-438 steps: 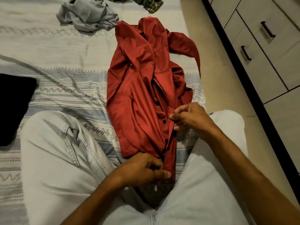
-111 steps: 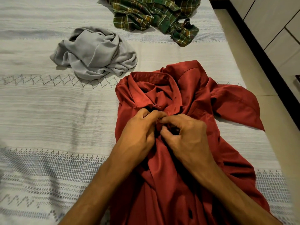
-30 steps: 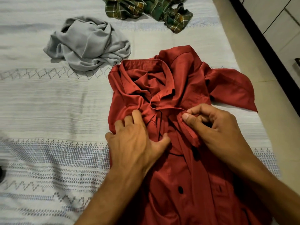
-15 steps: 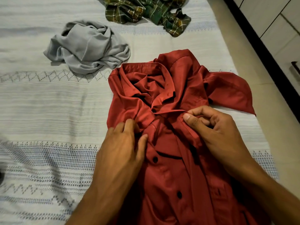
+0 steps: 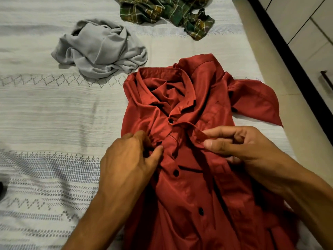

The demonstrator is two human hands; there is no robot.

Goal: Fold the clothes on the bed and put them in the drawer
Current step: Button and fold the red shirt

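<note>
A red button-up shirt (image 5: 196,179) lies front-up on the bed (image 5: 46,112), collar at the far end, black buttons down its placket. My left hand (image 5: 131,165) pinches the fabric of the left chest panel just below the collar. My right hand (image 5: 241,147) pinches the right placket edge near the collar between thumb and fingers. One red sleeve (image 5: 255,100) spreads out toward the bed's right edge. A crumpled grey garment (image 5: 100,49) lies beyond the shirt on the left. A green plaid shirt (image 5: 167,11) lies bunched at the far end.
The bed has a white cover with grey woven bands. To the right runs a beige floor strip (image 5: 295,109), then a cabinet with drawers (image 5: 306,26) and a dark handle (image 5: 327,83). A dark object (image 5: 1,190) shows at the left edge.
My left hand went from lying flat on the shirt to pinching its fabric below the collar. A button under the collar came into sight. My right hand keeps its pinch on the placket.
</note>
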